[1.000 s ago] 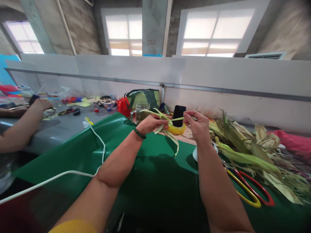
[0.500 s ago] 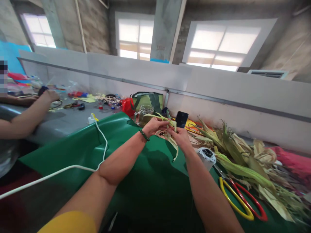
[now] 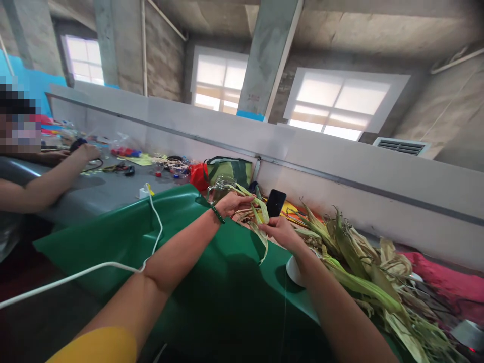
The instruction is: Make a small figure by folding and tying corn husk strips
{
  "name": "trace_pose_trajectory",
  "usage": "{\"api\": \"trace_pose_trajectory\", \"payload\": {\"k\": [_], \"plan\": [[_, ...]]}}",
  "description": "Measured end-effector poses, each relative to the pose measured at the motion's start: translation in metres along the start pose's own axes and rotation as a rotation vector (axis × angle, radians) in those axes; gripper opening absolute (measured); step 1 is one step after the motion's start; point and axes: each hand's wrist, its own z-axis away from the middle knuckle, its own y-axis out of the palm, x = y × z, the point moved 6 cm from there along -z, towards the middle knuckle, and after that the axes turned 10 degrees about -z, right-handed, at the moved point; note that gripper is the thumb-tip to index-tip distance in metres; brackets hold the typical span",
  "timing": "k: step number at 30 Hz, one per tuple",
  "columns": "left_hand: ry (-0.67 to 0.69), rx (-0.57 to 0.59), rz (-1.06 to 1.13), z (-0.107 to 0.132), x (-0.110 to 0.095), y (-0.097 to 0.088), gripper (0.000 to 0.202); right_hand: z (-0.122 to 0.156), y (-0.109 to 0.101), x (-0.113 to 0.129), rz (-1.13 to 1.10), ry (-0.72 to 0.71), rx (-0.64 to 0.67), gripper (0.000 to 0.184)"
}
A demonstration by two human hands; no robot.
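Observation:
My left hand point(image 3: 235, 202), with a dark green bead bracelet at the wrist, pinches a pale green strip of corn husk point(image 3: 261, 214). From the other side, the fingers of my right hand point(image 3: 282, 232) are closed on the same husk, and its end hangs down below them. Just behind the hands stands a dark phone point(image 3: 276, 202), upright and slightly tilted. A glass jar with a handle point(image 3: 223, 188) is beyond my left hand. My right forearm partly covers a white round container point(image 3: 294, 272) on the green sheet point(image 3: 181, 247).
Dried and green corn husks point(image 3: 351, 247) are heaped on the right, beside pink cloth point(image 3: 442, 277). A white cable point(image 3: 113, 264) crosses the left side. At the back sits a green bag point(image 3: 231, 171). Another person's arm point(image 3: 49, 176) rests over the grey table at left.
The view has tilted up and shifted. My hands have moved slightly apart along the husk. The red and yellow scissors at the right are now hidden behind my forearm.

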Motion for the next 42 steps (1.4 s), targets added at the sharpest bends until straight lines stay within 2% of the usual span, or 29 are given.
{"api": "trace_pose_trajectory", "payload": {"k": [2, 4, 8, 10, 12, 15, 19, 22, 26, 30, 34, 37, 42], "plan": [[0.011, 0.034, -0.113, -0.002, -0.006, 0.003, 0.021, 0.006, 0.001, -0.005, -0.017, -0.009, 0.075, 0.033], [0.019, 0.074, -0.242, -0.005, -0.010, 0.008, 0.030, 0.007, -0.003, -0.006, -0.038, -0.055, 0.058, 0.031], [-0.022, 0.209, -0.396, -0.010, -0.001, 0.028, 0.046, 0.004, -0.024, -0.005, -0.122, -0.146, -0.230, 0.047], [-0.042, 0.275, -0.404, -0.011, 0.010, 0.038, 0.047, 0.004, -0.031, -0.006, -0.113, -0.186, -0.315, 0.044], [-0.043, 0.313, -0.378, -0.012, 0.020, 0.045, 0.047, 0.004, -0.034, -0.008, -0.088, -0.225, -0.341, 0.037], [-0.052, 0.347, -0.330, -0.012, 0.030, 0.043, 0.051, 0.004, -0.038, -0.015, -0.073, -0.213, -0.371, 0.039], [-0.012, 0.355, -0.300, -0.011, 0.028, 0.029, 0.045, 0.013, -0.044, -0.015, -0.009, -0.228, -0.465, 0.041], [-0.012, 0.376, -0.300, -0.008, 0.026, 0.026, 0.042, 0.023, -0.041, -0.004, 0.107, -0.284, -0.476, 0.035], [-0.025, 0.463, -0.330, 0.002, 0.028, 0.040, 0.041, 0.033, -0.032, 0.007, 0.266, -0.352, -0.482, 0.031], [-0.030, 0.461, -0.442, 0.009, 0.030, 0.051, 0.046, 0.035, -0.024, 0.008, 0.498, -0.404, -0.493, 0.030], [-0.016, 0.450, -0.497, 0.008, 0.030, 0.050, 0.047, 0.034, -0.021, 0.005, 0.692, -0.424, -0.471, 0.031], [0.054, 0.436, -0.554, 0.005, 0.028, 0.046, 0.040, 0.034, -0.026, 0.003, 0.664, -0.408, -0.487, 0.029], [0.135, 0.398, -0.615, 0.004, 0.024, 0.043, 0.030, 0.029, -0.039, 0.004, 0.382, -0.332, -0.480, 0.035]]}}
